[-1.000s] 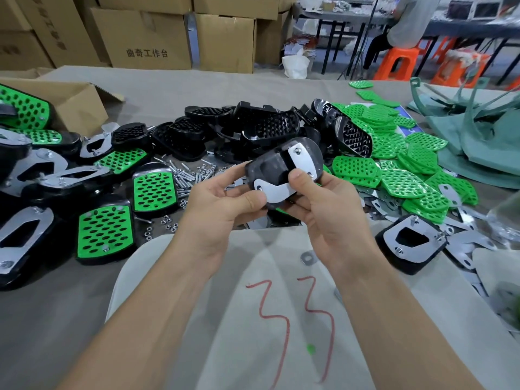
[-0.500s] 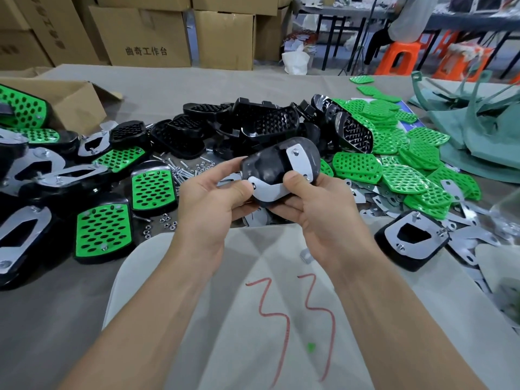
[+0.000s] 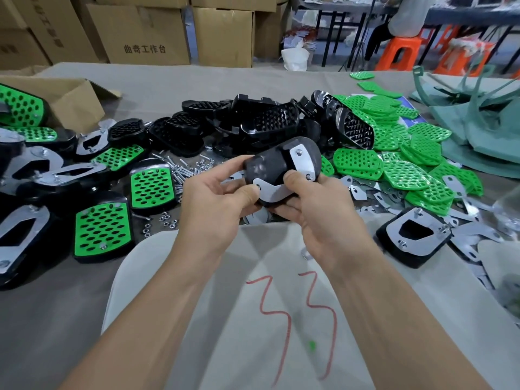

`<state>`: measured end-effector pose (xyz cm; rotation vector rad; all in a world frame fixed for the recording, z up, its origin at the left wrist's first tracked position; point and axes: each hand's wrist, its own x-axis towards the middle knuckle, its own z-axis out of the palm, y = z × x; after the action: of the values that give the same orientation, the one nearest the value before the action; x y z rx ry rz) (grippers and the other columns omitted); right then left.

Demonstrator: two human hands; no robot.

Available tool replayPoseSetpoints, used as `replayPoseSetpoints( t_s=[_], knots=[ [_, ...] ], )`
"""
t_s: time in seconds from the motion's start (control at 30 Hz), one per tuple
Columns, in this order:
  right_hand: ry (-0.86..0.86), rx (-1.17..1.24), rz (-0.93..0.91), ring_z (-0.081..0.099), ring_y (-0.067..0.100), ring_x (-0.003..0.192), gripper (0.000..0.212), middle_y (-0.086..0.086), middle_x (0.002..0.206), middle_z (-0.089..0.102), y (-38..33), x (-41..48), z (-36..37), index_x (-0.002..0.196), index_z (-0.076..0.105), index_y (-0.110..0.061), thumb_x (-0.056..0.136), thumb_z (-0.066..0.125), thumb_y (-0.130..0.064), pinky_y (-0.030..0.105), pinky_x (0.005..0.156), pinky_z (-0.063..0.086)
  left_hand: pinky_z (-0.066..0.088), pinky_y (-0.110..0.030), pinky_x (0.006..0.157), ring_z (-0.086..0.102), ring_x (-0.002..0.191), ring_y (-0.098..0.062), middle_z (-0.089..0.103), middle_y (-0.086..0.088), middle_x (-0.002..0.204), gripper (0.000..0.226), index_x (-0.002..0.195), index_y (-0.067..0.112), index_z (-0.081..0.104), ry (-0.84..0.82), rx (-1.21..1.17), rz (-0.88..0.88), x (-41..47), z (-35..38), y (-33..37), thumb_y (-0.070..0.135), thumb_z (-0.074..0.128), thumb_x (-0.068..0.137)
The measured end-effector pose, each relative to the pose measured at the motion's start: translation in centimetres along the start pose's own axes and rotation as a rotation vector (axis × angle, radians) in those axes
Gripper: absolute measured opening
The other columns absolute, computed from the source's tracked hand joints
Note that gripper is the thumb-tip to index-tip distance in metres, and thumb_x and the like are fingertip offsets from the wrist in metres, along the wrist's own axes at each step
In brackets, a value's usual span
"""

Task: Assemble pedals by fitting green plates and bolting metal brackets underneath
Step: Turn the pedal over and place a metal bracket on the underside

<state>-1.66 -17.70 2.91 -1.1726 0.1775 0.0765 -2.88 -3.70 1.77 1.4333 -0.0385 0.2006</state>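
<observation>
— Holding what, and where?

— Gripping a black oval plastic pedal body (image 3: pixel 267 164) in both hands, underside turned up, clear above the middle of the grey cloth-covered worktop (image 3: pixel 197 80), over the far end of a white sheet marked with a red 33 (image 3: pixel 281 311).

— Carrying anything on it?

— Bearing a curved silver metal bracket (image 3: pixel 300 160), lying flat against that underside.

— Gripping how?

— Clamping the pedal body's near end with the left hand (image 3: pixel 213 201), pressing the thumb on the bracket's lower tip, curling the other fingers underneath. Clamping with the right hand (image 3: pixel 318 220) too, bearing down with the thumb beside the bracket's bend, wrapping the fingers beneath.

— Seeing what else?

— Seeing loose green perforated plates (image 3: pixel 408 164) heaping toward the right edge, bare black pedal shells (image 3: pixel 261 122) piling at the far middle, finished pedals with green plates fitted (image 3: pixel 152 184) resting toward the left edge. Spotting small silver bolts and nuts (image 3: pixel 183 170) scattered between those. Noting spare flat metal brackets (image 3: pixel 464 205) spreading near the right edge, beside an upturned pedal with a bracket bolted on (image 3: pixel 413 237). Noting an open cardboard box (image 3: pixel 70 99) sitting by the left edge.
</observation>
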Motion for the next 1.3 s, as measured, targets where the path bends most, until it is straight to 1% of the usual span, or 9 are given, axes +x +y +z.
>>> replayPoseSetpoints(
  t_s=[0.17, 0.3, 0.4, 0.6, 0.8, 1.03, 1.13, 1.23, 1.3],
  knots=[
    [0.053, -0.031, -0.010, 0.077, 0.028, 0.087, 0.015, 0.015, 0.097, 0.078, 0.2, -0.3, 0.1, 0.107, 0.069, -0.001, 0.097, 0.058, -0.004, 0.033, 0.072, 0.064, 0.060, -0.026, 0.068, 0.077, 0.079, -0.022, 0.079, -0.011, 0.089, 0.045, 0.105, 0.026, 0.076, -0.006, -0.051, -0.085, 0.3, -0.2, 0.2, -0.013, 0.062, 0.090],
    [0.062, -0.007, -0.040, 0.078, 0.030, 0.083, 0.010, 0.014, 0.092, 0.079, -0.3, -0.1, -0.1, 0.101, 0.069, -0.002, 0.098, 0.060, -0.004, 0.035, 0.072, 0.064, 0.061, -0.028, 0.074, 0.075, 0.093, -0.024, 0.078, -0.014, 0.108, 0.029, 0.118, 0.015, 0.073, -0.095, -0.160, -0.232, 0.7, -0.6, 0.3, 0.003, 0.064, 0.094],
    [0.031, 0.039, -0.015, 0.078, 0.029, 0.080, 0.012, 0.014, 0.088, 0.078, -0.6, 0.0, -0.3, 0.105, 0.068, 0.003, 0.098, 0.060, -0.003, 0.037, 0.073, 0.064, 0.060, -0.025, 0.067, 0.076, 0.084, -0.017, 0.079, -0.008, 0.102, 0.022, 0.112, 0.010, 0.074, -0.122, -0.241, -0.352, 1.2, -1.1, 0.5, 0.011, 0.057, 0.098],
    [-0.071, 0.117, 0.033, 0.076, 0.028, 0.078, 0.010, 0.014, 0.086, 0.077, -0.5, -0.3, -0.3, 0.097, 0.068, 0.001, 0.099, 0.059, -0.002, 0.040, 0.074, 0.064, 0.055, -0.017, 0.058, 0.069, 0.064, -0.009, 0.077, -0.004, 0.082, 0.023, 0.095, 0.011, 0.081, -0.156, -0.154, -0.287, 1.8, -2.4, 0.5, 0.011, 0.073, 0.074],
    [-0.109, 0.086, -0.001, 0.077, 0.027, 0.079, 0.011, 0.014, 0.088, 0.078, -0.9, -0.5, -0.4, 0.100, 0.068, 0.001, 0.099, 0.058, -0.003, 0.037, 0.069, 0.063, 0.054, -0.016, 0.068, 0.066, 0.077, -0.011, 0.076, -0.007, 0.098, 0.030, 0.099, 0.012, 0.083, -0.182, -0.075, -0.290, 1.7, -2.7, 0.3, 0.022, 0.078, 0.071],
    [-0.003, -0.031, -0.132, 0.077, 0.035, 0.086, 0.013, 0.021, 0.098, 0.077, -0.6, -0.5, -0.2, 0.106, 0.067, 0.004, 0.097, 0.062, -0.004, 0.041, 0.072, 0.064, 0.050, -0.016, 0.061, 0.059, 0.062, -0.009, 0.069, -0.005, 0.078, 0.017, 0.092, 0.007, 0.079, -0.152, -0.155, -0.277, 1.3, -1.7, 0.3, 0.010, 0.067, 0.081],
    [0.075, -0.054, -0.180, 0.077, 0.034, 0.088, 0.013, 0.019, 0.099, 0.077, -0.4, -0.3, -0.2, 0.106, 0.068, 0.002, 0.095, 0.065, -0.003, 0.044, 0.075, 0.064, 0.053, -0.018, 0.069, 0.066, 0.073, -0.010, 0.075, -0.007, 0.091, 0.021, 0.100, 0.006, 0.078, -0.159, -0.147, -0.313, 1.1, -1.7, 0.5, 0.001, 0.061, 0.089],
    [0.134, -0.112, -0.244, 0.076, 0.035, 0.089, 0.013, 0.017, 0.096, 0.077, -0.1, 0.0, -0.3, 0.102, 0.070, -0.003, 0.090, 0.069, -0.007, 0.050, 0.078, 0.063, 0.049, -0.023, 0.078, 0.065, 0.088, -0.012, 0.076, -0.010, 0.111, 0.032, 0.105, 0.007, 0.079, -0.190, -0.206, -0.337, 0.6, -1.4, 0.7, 0.021, 0.071, 0.077],
    [0.178, -0.172, -0.279, 0.075, 0.038, 0.089, 0.016, 0.016, 0.091, 0.076, 0.3, 0.2, -0.3, 0.096, 0.071, -0.010, 0.082, 0.072, -0.018, 0.055, 0.079, 0.062, 0.044, -0.025, 0.077, 0.064, 0.086, -0.012, 0.075, -0.010, 0.109, 0.042, 0.100, 0.006, 0.080, -0.163, -0.208, -0.332, 0.4, -0.9, 0.8, 0.031, 0.074, 0.067]
  ],
)
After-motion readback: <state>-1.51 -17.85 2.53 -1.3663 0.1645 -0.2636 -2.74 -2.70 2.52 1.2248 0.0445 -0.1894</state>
